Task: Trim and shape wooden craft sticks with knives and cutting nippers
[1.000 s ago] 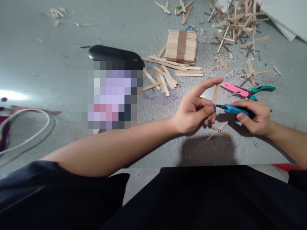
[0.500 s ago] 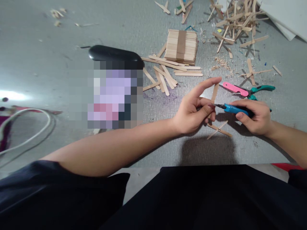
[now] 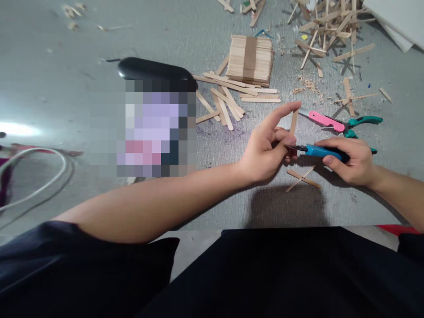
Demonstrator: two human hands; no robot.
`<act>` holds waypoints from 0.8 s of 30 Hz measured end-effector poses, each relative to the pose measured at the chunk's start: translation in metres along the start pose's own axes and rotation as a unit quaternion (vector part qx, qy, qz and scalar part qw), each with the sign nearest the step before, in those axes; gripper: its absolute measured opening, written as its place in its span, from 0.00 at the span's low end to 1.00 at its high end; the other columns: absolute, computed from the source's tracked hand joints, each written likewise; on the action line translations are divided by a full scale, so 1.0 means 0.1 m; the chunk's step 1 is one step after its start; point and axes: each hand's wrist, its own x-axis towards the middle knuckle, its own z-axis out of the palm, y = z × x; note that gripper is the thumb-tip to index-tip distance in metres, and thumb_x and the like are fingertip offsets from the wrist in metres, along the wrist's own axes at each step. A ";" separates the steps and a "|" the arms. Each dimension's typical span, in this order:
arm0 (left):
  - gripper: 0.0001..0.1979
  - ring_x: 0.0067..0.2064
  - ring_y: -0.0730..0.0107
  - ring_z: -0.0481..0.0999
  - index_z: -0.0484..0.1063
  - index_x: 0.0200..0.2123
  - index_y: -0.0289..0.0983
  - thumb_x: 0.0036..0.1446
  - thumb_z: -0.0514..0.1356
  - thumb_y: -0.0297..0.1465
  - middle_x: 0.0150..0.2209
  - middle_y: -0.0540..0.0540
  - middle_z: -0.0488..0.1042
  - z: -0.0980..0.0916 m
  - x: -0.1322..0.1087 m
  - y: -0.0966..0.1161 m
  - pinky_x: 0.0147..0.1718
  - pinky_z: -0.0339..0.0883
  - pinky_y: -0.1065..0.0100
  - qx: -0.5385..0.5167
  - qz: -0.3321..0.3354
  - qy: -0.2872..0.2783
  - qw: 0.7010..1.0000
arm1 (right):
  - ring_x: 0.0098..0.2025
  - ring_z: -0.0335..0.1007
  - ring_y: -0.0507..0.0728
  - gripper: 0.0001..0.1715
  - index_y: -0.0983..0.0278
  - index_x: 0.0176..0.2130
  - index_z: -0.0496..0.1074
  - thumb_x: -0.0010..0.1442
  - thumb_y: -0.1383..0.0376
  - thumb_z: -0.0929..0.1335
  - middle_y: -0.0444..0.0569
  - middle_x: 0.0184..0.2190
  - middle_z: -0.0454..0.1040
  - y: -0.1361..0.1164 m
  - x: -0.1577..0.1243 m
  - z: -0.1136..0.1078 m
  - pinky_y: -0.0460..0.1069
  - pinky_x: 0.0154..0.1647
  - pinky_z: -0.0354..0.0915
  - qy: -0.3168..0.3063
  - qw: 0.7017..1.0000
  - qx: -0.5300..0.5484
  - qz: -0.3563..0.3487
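My left hand (image 3: pixel 270 148) holds a wooden craft stick (image 3: pixel 293 123), index finger extended to its upper end and thumb and other fingers closed lower down. My right hand (image 3: pixel 353 159) is wrapped around a blue-handled tool (image 3: pixel 323 151) with a narrow, dark metal tip. That tip reaches the left thumb and the lower part of the stick; the exact contact is hidden by the fingers. Below the hands, two crossed sticks (image 3: pixel 309 181) lie on the table. Just beyond the right hand rest a pink-handled knife (image 3: pixel 326 121) and teal-handled pliers (image 3: pixel 366 120), partly overlapping.
A banded stack of craft sticks (image 3: pixel 238 57) stands beyond my left hand, with loose sticks (image 3: pixel 228 106) in front. Crossed-stick pieces (image 3: pixel 338 26) pile up at the back right, near wood shavings (image 3: pixel 306 84). A black rounded case (image 3: pixel 152 68) and a white cable (image 3: pixel 49 150) lie left.
The stick and the tool's tip have shifted slightly left with my hands. The view has also moved a little. Both hands keep their hold.
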 end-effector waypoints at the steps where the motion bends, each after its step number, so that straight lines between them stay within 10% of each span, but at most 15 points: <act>1: 0.34 0.26 0.68 0.82 0.63 0.85 0.51 0.82 0.64 0.38 0.31 0.53 0.82 0.00 0.00 0.00 0.26 0.79 0.67 -0.003 0.000 0.001 1.000 | 0.42 0.93 0.60 0.16 0.56 0.60 0.88 0.80 0.53 0.76 0.48 0.48 0.95 0.00 0.00 0.00 0.53 0.45 0.86 -0.004 1.000 -0.001 0.000; 24: 0.30 0.29 0.65 0.80 0.70 0.81 0.50 0.80 0.66 0.39 0.27 0.54 0.78 -0.02 0.05 0.00 0.33 0.81 0.63 0.041 0.040 0.012 0.998 | 0.47 0.94 0.64 0.17 0.53 0.61 0.88 0.80 0.51 0.76 0.49 0.50 0.95 0.00 0.01 0.01 0.57 0.49 0.87 -0.029 1.000 -0.006 0.009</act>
